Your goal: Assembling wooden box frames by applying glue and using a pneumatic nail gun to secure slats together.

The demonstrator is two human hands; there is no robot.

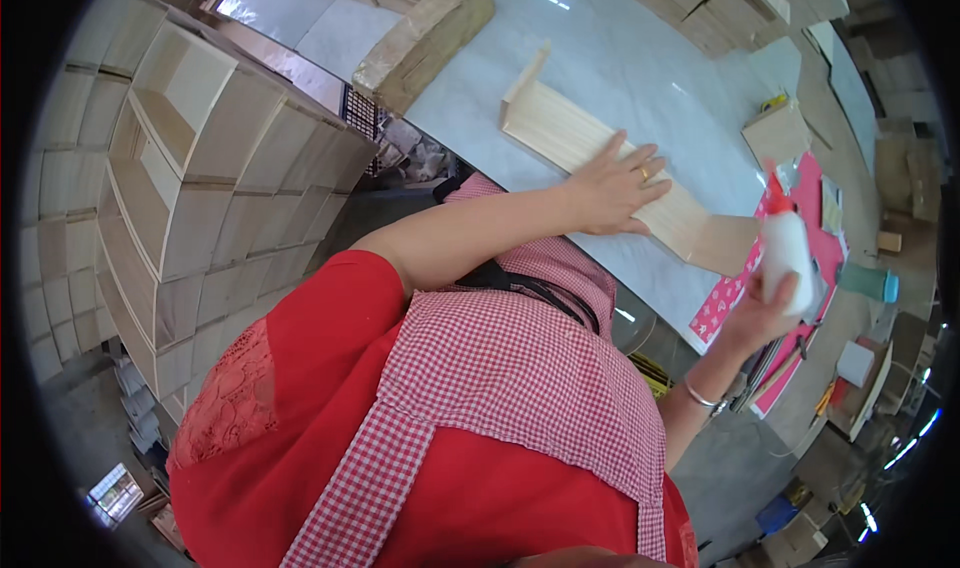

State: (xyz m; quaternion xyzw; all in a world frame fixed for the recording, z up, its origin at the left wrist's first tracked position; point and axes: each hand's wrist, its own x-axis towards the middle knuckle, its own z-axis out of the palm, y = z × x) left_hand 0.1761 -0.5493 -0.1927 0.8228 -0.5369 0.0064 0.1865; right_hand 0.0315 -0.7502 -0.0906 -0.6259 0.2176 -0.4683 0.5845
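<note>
A pale wooden piece lies on the white tabletop, a long board with a short upright panel at each end. My left hand rests flat across the middle of the board, fingers spread, with a ring on one of them. In my right hand is a white squeeze bottle with a red nozzle. Fingers wrap round its lower part, and the nozzle points up and away from me near the board's right end panel. The nozzle tip is slightly blurred.
Stacked wooden boxes rise on the left. A tape-covered block sits at the table's far left edge, and more wooden pieces are piled at the back. A pink patterned sheet, tools and a teal-capped bottle lie on the right.
</note>
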